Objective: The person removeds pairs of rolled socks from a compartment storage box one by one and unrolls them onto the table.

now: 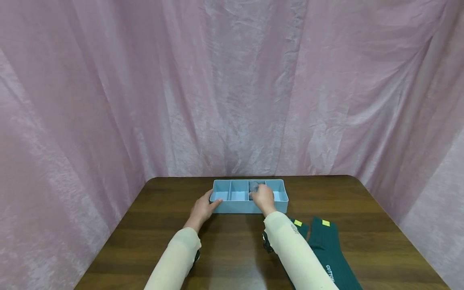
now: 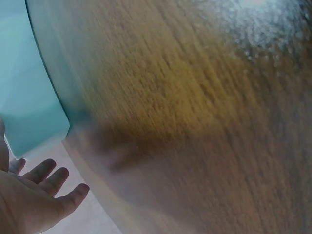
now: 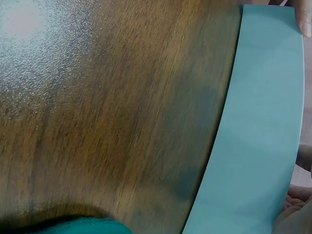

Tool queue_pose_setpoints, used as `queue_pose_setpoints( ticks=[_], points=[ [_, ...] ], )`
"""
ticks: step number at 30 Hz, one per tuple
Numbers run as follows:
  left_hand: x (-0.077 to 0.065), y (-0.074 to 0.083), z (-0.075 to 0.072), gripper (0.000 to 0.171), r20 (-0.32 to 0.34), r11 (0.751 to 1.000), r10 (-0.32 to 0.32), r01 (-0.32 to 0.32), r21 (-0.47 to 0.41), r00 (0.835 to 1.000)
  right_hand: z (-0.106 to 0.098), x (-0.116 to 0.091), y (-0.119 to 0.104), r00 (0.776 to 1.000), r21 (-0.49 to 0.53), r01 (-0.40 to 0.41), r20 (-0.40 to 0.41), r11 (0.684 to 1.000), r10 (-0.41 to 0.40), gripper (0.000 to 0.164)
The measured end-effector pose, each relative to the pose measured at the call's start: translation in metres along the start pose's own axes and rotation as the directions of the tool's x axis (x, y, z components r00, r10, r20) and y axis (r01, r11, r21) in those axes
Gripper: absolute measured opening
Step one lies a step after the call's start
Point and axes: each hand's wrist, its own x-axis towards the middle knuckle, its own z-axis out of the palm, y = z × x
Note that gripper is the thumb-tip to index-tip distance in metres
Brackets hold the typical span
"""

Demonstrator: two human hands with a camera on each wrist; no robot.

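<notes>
A light blue organizer box [image 1: 237, 207] with several compartments in a row sits near the table's far edge. At its left end, my left hand [image 1: 202, 208] holds the front corner, thumb over the rim and fingers along the end wall. The left wrist view shows those fingers [image 2: 52, 183] spread beside the box. My right hand [image 1: 264, 198] reaches into the third compartment from the left, fingers curled at a small grey-blue bundle [image 1: 253, 186]. It looks like soft cloth, but the hand hides part of it. Only a little of the right hand [image 3: 292, 207] appears in its wrist view.
Dark green socks [image 1: 328, 245] with yellow labels and white lettering lie on the brown wooden table [image 1: 232, 249], partly under the right forearm. A pink curtain [image 1: 232, 88] hangs behind the table's far edge.
</notes>
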Motion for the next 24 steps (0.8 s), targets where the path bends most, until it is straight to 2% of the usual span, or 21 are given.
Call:
queue_pose_setpoints(
  ticks=[4, 7, 14, 18, 24],
  points=[
    [0.0002, -0.0001, -0.0017, 0.071, -0.009, 1.000, -0.010, 0.010, 0.006, 1.000, 0.0025, -0.0006, -0.0048, 1.000, -0.022, -0.006, 0.009, 1.000, 0.006, 0.030],
    [0.0004, 0.0005, -0.0013, 0.069, -0.011, 1.000, -0.015, 0.015, 0.004, 1.000, 0.0036, -0.0002, -0.0072, 1.000, -0.077, -0.018, 0.018, 0.997, 0.019, 0.035],
    [-0.0003, 0.0018, 0.0028, 0.068, -0.003, 1.000, -0.030, 0.030, -0.008, 1.000, 0.0046, 0.0018, -0.0072, 0.997, -0.248, -0.036, 0.055, 0.968, 0.051, 0.019],
    [-0.0017, 0.0023, 0.0037, 0.067, -0.005, 1.000, -0.023, 0.023, -0.004, 1.000, 0.0053, 0.0032, -0.0060, 0.993, -0.258, -0.065, 0.075, 0.964, 0.087, 0.015],
    [-0.0043, 0.0054, 0.0023, 0.066, -0.007, 1.000, -0.012, 0.012, -0.007, 1.000, 0.0053, 0.0014, -0.0035, 0.996, -0.201, -0.064, 0.047, 0.977, 0.075, 0.028]
  ],
)
